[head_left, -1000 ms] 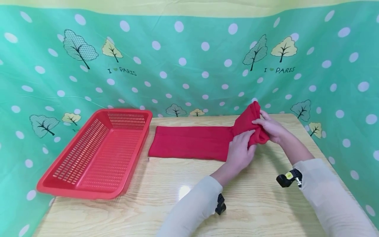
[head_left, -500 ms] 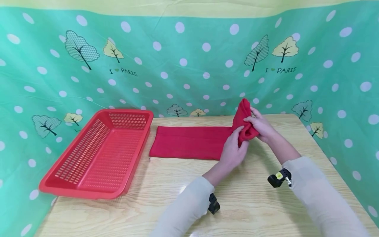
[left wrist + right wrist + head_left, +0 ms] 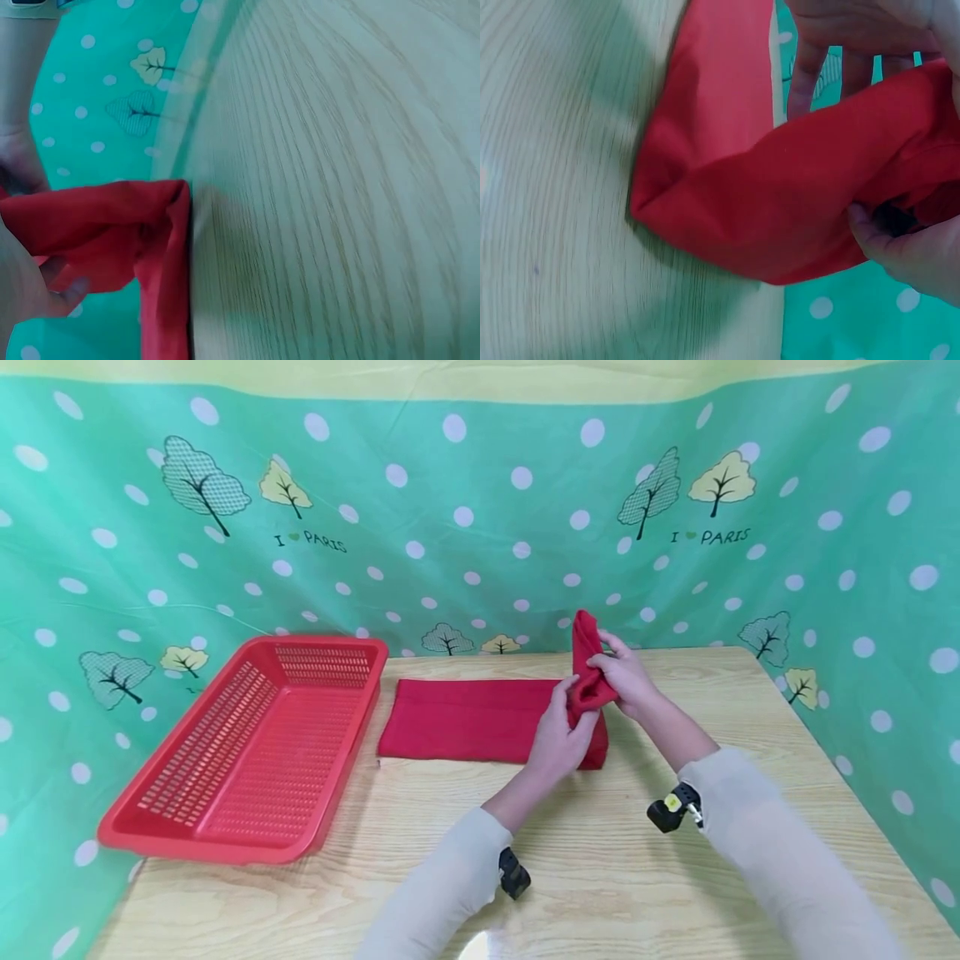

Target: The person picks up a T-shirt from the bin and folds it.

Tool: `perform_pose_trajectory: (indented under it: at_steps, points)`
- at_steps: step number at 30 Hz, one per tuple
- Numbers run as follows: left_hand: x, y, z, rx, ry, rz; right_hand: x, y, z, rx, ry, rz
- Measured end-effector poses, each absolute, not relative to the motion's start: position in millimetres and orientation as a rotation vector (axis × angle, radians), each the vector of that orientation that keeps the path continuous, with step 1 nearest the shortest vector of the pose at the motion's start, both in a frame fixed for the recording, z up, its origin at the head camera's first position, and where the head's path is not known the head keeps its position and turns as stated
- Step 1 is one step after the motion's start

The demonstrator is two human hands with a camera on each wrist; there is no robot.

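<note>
A red cloth, perhaps a garment, point(image 3: 472, 720) lies as a long flat strip on the table, its right end lifted and folded back over itself. My left hand point(image 3: 558, 735) grips the near side of the raised end, thumb and fingers around the fabric. On the far side, my right hand point(image 3: 628, 678) pinches the same raised end. In the right wrist view, the right thumb point(image 3: 885, 244) presses into the bunched cloth point(image 3: 780, 187), and a fold rests on the wood below. The left wrist view shows the cloth point(image 3: 90, 221) held up beside the left hand point(image 3: 30, 289).
A red plastic basket point(image 3: 322, 802) with slotted sides stands at the left of the wooden table point(image 3: 600, 885). Behind and beside the table hangs a green dotted curtain point(image 3: 480, 468). Black wrist cameras sit on both sleeves.
Both hands have moved left with the raised end of the cloth, bringing it over the flat strip. A folded right edge now shows on the table. The basket has stayed put.
</note>
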State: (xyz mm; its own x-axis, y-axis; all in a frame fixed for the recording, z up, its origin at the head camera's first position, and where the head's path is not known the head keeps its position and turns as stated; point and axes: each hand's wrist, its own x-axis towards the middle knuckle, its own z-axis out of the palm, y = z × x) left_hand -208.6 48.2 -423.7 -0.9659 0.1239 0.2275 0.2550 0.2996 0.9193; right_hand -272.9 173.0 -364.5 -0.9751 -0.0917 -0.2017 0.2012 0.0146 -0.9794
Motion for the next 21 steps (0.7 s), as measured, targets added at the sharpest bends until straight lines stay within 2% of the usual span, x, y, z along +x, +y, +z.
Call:
perform_pose_trajectory:
  at_steps: [11, 21]
  points:
    - [-211, 11, -432, -0.345, -2.429, -1.786, -277, 134, -375, 0.113, 2.181, -2.000]
    - [-213, -26, -442, -0.210, -2.608, -1.572, -279, 103, -396, 0.048, 2.281, -1.794]
